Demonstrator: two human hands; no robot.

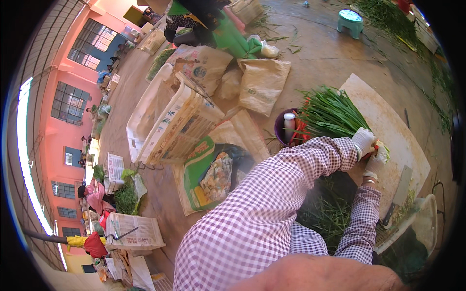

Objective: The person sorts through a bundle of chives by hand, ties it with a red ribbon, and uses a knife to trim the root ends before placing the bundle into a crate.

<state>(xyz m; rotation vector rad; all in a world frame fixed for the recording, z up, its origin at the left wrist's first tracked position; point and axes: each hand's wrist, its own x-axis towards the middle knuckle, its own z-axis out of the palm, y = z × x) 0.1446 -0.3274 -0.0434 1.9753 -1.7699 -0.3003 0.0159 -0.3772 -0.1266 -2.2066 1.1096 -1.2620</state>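
A bunch of long, thin green leaves, chive-like (335,114), lies across a pale worn cutting board (361,89), its leafy tips toward the far left. My left hand (363,142), in a white glove, is closed around the stem end. Close against it, my gloved right hand (374,165) is closed at a red tie (376,146) around the stems. The fingertips partly hide each other and the tie. A cleaver (402,186) with a dark handle lies on the board beside my right forearm.
A purple bucket (278,127) with red strips and a white-topped bottle stands left of the board. Plastic crates (184,121) and woven sacks (264,85) lie farther left. A white basket (429,213) is at the right; a teal stool (350,24) stands far off. Other people work nearby.
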